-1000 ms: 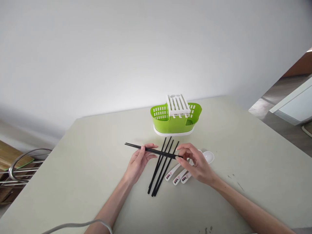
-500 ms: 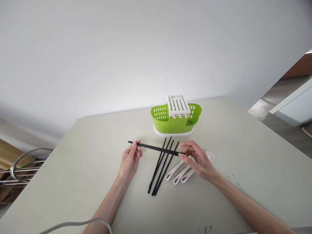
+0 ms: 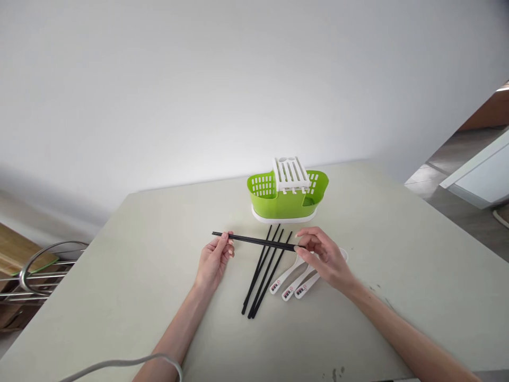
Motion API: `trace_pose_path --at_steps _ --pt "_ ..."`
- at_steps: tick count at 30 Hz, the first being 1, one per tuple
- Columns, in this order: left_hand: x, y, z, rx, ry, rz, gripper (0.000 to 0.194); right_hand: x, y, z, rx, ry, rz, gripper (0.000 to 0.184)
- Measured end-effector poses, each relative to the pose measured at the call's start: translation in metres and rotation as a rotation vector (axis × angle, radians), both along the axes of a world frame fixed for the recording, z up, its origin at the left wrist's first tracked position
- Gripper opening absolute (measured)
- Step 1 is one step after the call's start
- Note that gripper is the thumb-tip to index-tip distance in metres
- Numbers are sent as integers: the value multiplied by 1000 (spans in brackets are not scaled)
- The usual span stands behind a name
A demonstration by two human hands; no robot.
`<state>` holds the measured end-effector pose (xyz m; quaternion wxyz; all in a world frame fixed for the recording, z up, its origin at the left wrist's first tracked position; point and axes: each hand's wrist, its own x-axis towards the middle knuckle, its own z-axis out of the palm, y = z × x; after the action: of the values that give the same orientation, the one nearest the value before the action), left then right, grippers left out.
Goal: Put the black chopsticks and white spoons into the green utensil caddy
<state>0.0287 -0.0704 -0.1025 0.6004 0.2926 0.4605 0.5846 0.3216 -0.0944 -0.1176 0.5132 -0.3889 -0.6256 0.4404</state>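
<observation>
Black chopsticks (image 3: 258,241), seemingly a pair held together, stretch between my two hands above the table. My left hand (image 3: 214,258) pinches them near their left end, thumb on top. At the other end, my right hand (image 3: 324,258) grips them between thumb and fingers. Beneath them, several more black chopsticks (image 3: 260,286) lie slanted on the table. Three white spoons (image 3: 293,278) with printed handles rest to the right of those, their bowls partly hidden by my right hand.
A green basket (image 3: 284,207) with a white slotted rack (image 3: 292,175) and white base stands behind the chopsticks, near the wall. A grey cable (image 3: 119,363) crosses my left forearm. A metal rack (image 3: 35,281) with a wooden board (image 3: 22,249) stands left of the table (image 3: 139,265).
The held chopsticks have turned slightly closer to level, their right end rising a little. Both hands keep their grip and have shifted slightly right.
</observation>
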Motion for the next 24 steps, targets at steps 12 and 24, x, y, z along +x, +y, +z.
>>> trace_pose_path --at_steps 12,24 --pt "-6 4 7 50 20 59 45 0 2 -3 -11 -6 -3 26" --pt "-46 53 85 314 113 281 40 81 63 -16 -26 454 -712 17"
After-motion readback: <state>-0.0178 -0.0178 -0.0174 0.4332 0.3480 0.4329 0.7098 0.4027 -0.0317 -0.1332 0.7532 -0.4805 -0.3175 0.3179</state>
